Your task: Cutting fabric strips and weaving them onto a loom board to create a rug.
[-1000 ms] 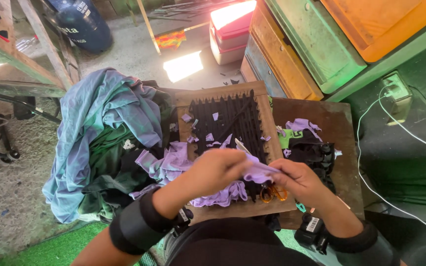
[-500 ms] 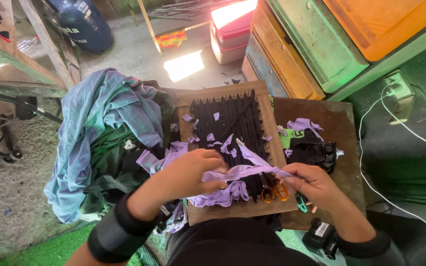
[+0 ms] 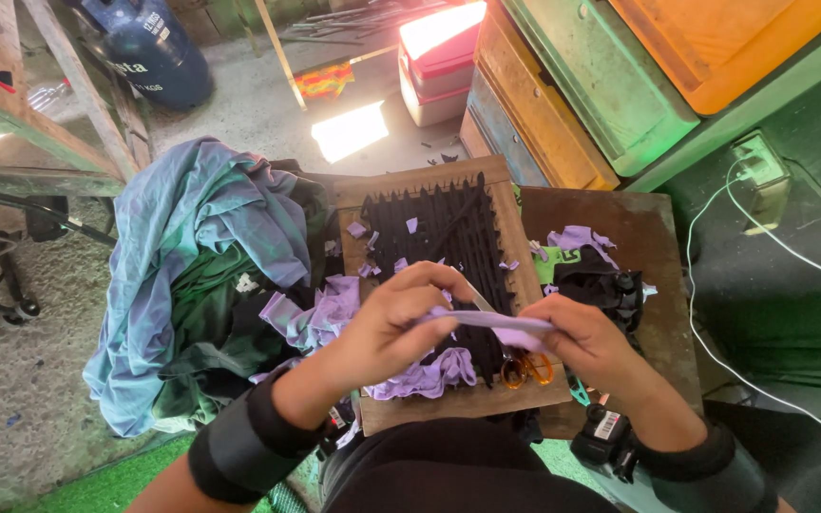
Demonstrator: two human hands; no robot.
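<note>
A thin purple cloth strip (image 3: pixel 491 323) is stretched level between my two hands over a wooden loom frame (image 3: pixel 510 223) strung with black strips. My left hand (image 3: pixel 391 323) pinches the strip's left end, and my right hand (image 3: pixel 591 347) pinches its right end. More purple strips (image 3: pixel 425 378) are bunched at the near end of the loom, under my hands. Orange-handled scissors (image 3: pixel 525 369) lie on the loom just below the strip. Both wrists wear black bands.
A heap of blue, green and purple cloth (image 3: pixel 201 266) lies left of the loom. Purple and black scraps (image 3: pixel 586 266) sit on a brown table (image 3: pixel 658 237) to the right. Stacked coloured crates (image 3: pixel 582 85) stand behind, a gas cylinder (image 3: pixel 149 47) far left, white cables (image 3: pixel 762 247) right.
The strip was held slanting with its left end raised; now it is pulled level and taut. My left hand has shifted right and closer to my right hand.
</note>
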